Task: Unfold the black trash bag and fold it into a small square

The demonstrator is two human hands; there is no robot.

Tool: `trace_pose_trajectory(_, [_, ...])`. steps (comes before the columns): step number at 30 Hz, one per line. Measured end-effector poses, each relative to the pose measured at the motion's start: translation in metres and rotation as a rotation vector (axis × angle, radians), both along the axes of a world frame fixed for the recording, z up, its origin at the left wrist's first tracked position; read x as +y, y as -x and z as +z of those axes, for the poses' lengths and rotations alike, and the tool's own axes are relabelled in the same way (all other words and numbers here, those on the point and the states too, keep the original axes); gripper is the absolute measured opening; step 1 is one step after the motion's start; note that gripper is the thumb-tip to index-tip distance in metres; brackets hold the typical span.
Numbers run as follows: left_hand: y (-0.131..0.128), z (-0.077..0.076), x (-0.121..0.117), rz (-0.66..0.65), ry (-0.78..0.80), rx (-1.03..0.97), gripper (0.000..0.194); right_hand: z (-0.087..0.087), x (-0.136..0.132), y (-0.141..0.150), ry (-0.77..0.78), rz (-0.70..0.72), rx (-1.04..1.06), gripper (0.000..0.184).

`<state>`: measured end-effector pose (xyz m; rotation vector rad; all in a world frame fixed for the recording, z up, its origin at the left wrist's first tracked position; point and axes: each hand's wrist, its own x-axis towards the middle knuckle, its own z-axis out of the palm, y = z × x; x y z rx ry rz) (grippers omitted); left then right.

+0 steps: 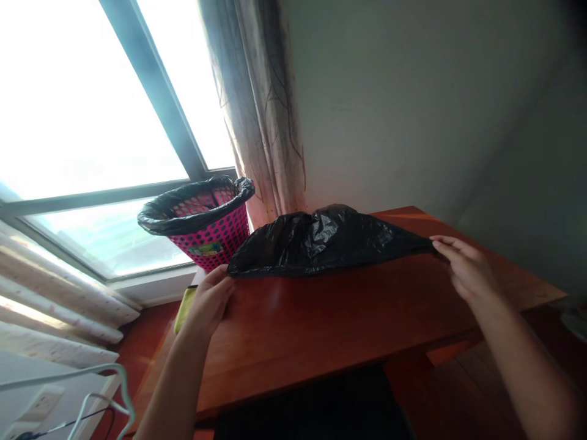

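Observation:
A black plastic bin bag (321,241) lies stretched across the far part of a reddish wooden table (321,324). My left hand (208,302) pinches the bag's left corner at the table's left end. My right hand (463,266) grips the bag's right corner, fingers closed on the plastic. Between my hands the bag is pulled out wide and bulges up in the middle.
A pink perforated waste basket (208,229) lined with a black bag stands at the table's far left, by the window. A curtain (266,116) hangs behind it. A yellow-green object (184,307) lies at the table's left edge. A white hanger (92,391) is at bottom left.

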<state>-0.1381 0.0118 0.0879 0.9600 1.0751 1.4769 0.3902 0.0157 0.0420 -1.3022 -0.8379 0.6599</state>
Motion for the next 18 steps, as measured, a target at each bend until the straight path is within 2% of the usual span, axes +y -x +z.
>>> trace_pose_trajectory(2, [-0.001,0.003,-0.002,0.005,-0.038,0.011,0.027,0.004,-0.008,-0.001,-0.027,0.001,-0.006,0.021])
trace_pose_trajectory(4, [-0.002,0.003,-0.010,-0.003,-0.057,-0.004,0.024,-0.001,-0.023,-0.001,-0.027,-0.004,-0.011,0.024])
trace_pose_trajectory(7, [-0.003,-0.010,-0.032,-0.042,-0.044,-0.097,0.023,-0.024,-0.056,0.003,0.070,0.009,-0.050,0.033])
trace_pose_trajectory(10, [0.001,-0.036,-0.053,0.007,0.037,-0.112,0.030,-0.054,-0.091,0.008,0.222,0.049,-0.124,0.044])
trace_pose_trajectory(14, [0.011,-0.064,-0.072,0.099,0.204,0.225,0.037,-0.080,-0.128,0.011,0.345,0.061,-0.140,0.052])
trace_pose_trajectory(16, [0.015,-0.069,-0.077,0.117,0.226,0.390,0.042,-0.087,-0.141,0.013,0.380,0.043,-0.130,0.054])
trace_pose_trajectory(18, [0.015,-0.069,-0.081,0.133,0.229,0.473,0.048,-0.094,-0.151,0.014,0.406,0.034,-0.118,0.056])
